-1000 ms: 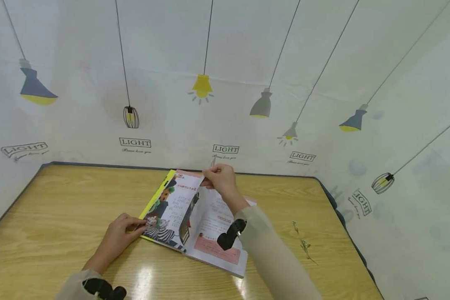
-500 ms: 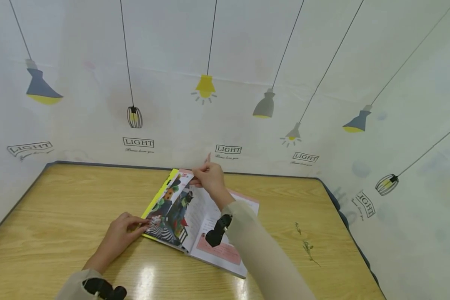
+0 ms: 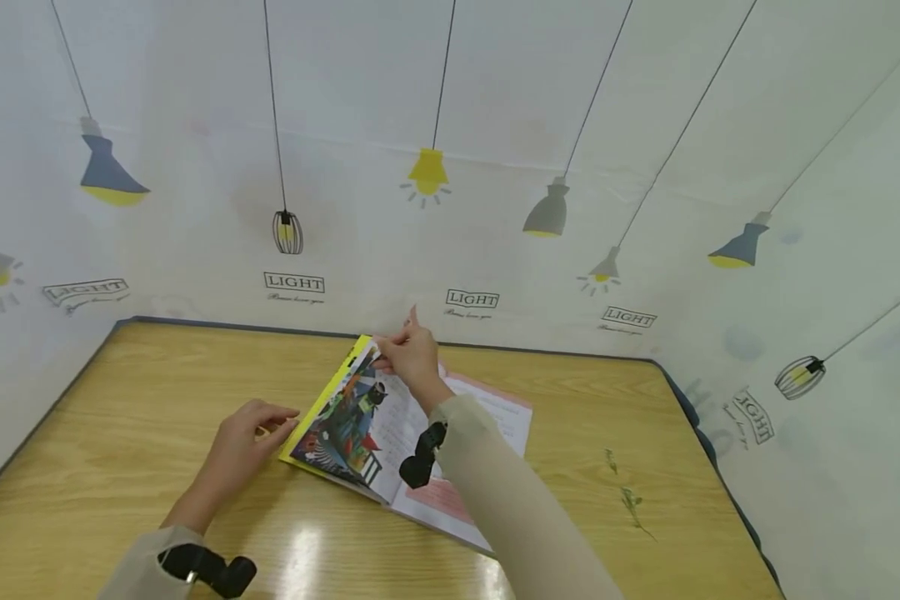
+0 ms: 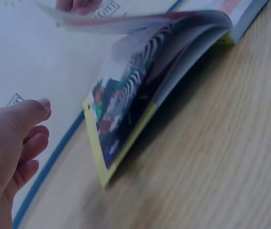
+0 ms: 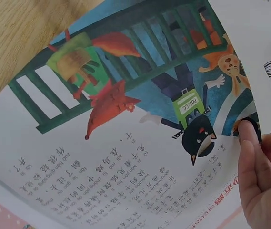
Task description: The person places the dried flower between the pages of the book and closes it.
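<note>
An illustrated book (image 3: 495,412) with a yellow cover edge lies open and slanted on the table. My right hand (image 3: 415,360) pinches a page (image 3: 348,429) near its upper corner, over the book's left side. In the right wrist view, thumb and fingers of the right hand (image 5: 264,176) grip the edge of this page (image 5: 125,119), which bears a fox, a black cat in a police vest and text. My left hand (image 3: 243,442) is beside the book's left edge, fingers loosely bent. The left wrist view shows the left hand (image 4: 6,148) holding nothing, apart from the book (image 4: 121,102).
Two small dried plant sprigs (image 3: 632,504) lie on the wooden table (image 3: 157,400) right of the book. A pale sheet printed with lamps (image 3: 360,208) rises behind the table's dark far edge.
My right hand has carried the page leftward, over the zebra picture on the left page. My left hand has come off the book's left edge. The head view has shifted slightly left.
</note>
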Motion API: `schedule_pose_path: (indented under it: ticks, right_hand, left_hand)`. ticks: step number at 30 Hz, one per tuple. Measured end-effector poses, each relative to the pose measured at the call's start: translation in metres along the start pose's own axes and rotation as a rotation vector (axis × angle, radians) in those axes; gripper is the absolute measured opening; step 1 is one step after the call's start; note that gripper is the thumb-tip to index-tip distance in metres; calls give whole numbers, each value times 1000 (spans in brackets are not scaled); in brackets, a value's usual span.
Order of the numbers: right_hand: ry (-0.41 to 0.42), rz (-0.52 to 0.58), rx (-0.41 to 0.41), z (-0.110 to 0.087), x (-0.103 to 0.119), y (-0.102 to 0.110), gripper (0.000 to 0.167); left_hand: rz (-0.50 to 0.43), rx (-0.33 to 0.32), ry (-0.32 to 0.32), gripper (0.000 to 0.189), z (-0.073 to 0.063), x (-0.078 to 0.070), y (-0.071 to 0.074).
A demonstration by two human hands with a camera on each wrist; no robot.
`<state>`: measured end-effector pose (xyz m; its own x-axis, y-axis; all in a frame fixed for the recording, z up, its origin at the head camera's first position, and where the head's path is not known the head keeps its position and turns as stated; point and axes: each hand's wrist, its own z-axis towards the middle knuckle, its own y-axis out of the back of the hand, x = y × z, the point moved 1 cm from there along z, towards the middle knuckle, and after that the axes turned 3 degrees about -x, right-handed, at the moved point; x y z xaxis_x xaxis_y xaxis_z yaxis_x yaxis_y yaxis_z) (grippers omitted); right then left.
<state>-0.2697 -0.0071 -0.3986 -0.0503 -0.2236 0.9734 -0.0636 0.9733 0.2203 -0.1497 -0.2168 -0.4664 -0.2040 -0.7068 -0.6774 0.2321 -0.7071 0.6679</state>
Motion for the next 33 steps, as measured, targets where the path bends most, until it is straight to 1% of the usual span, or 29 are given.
schedule_pose_path:
  ticks: [3, 7, 10, 12, 14, 16, 21, 23, 28, 31, 33]
  right_hand:
    - [15, -13, 2, 4, -5, -6, 13]
    - [6, -42, -13, 9, -10, -14, 14]
    - [-13, -57, -27, 11, -10, -19, 12]
    - [-22, -60, -25, 10, -11, -22, 11]
    - [-29, -61, -25, 10, -11, -25, 10]
    - [-34, -66, -20, 9, -12, -27, 11]
    - [-49, -92, -13, 8, -17, -32, 13]
    - [-42, -98, -16, 8, -19, -34, 14]
    - [-12, -94, -42, 8, -28, -41, 15]
    - [-13, -68, -53, 7, -36, -45, 15]
    - [-32, -49, -49, 7, -40, -47, 15]
  left_hand:
    - [-30, -1, -9, 24, 1, -6, 5]
    - [-139, 50, 17, 30, 2, -16, 10]
    - [-211, 97, 42, 34, 2, -21, 11]
    - [-236, 115, 52, 38, 2, -24, 11]
    - [-247, 119, 56, 41, 3, -25, 10]
    - [-248, 117, 64, 39, 3, -24, 10]
    - [-209, 107, 88, 23, 2, -21, 7]
    - [-200, 105, 93, 19, 2, -18, 6]
    - [-167, 84, 99, 17, 0, -13, 2]
    - [-156, 77, 112, 16, -2, -8, -2]
    - [-152, 71, 128, 16, -3, -4, -4]
